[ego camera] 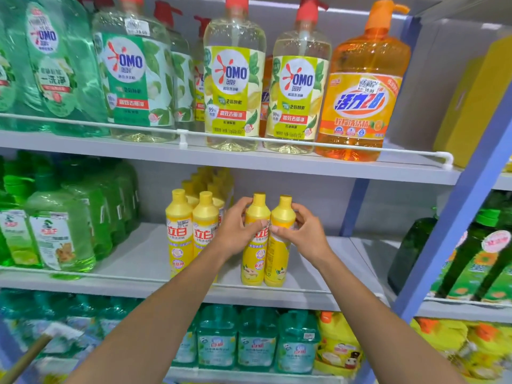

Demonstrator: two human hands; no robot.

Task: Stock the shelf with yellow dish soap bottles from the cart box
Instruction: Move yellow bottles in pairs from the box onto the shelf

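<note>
Head view: the left hand (235, 227) has its fingers and thumb curled round the shoulder of one yellow dish soap bottle (253, 253). The right hand (303, 234) grips the second yellow bottle (277, 253) in the same way. Both bottles are upright and touch each other between the two hands, at the front of the middle shelf (133, 259); their bases seem to rest on it. Just left of the left hand stands the stocked row (178, 234) of the same bottles, with a gap between.

I judge that the step in hand is placing. Next, the pair should probably slide left to the row, and then both hands let go.

The cart box is not in view. The fingertips behind the bottles are hidden. The left forearm covers the lower part of the row.
</note>
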